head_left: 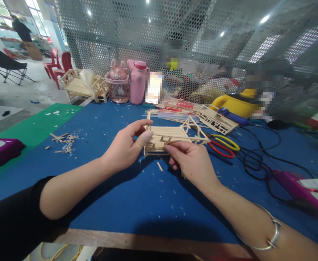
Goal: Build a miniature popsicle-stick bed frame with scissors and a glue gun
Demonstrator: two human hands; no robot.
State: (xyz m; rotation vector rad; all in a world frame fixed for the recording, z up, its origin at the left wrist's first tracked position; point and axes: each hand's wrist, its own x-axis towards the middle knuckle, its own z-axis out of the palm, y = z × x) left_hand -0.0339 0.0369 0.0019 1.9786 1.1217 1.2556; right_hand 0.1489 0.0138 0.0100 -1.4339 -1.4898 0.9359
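A small wooden stick model, with a planked deck, railings and a peaked frame at its right end, is between my hands above the blue table. My left hand grips its left end, thumb in front and fingers behind the corner post. At the model's front railing, my right hand is closed in a pinch; its fingertips touch a short wooden piece there, partly hidden by the thumb. A loose stick scrap lies on the table just below the model.
Wood scraps lie left. Behind are another stick model, a pink bottle, a lit phone, stick bundles and a stick panel. To the right are red-and-yellow-handled pliers, black cables and a purple power strip.
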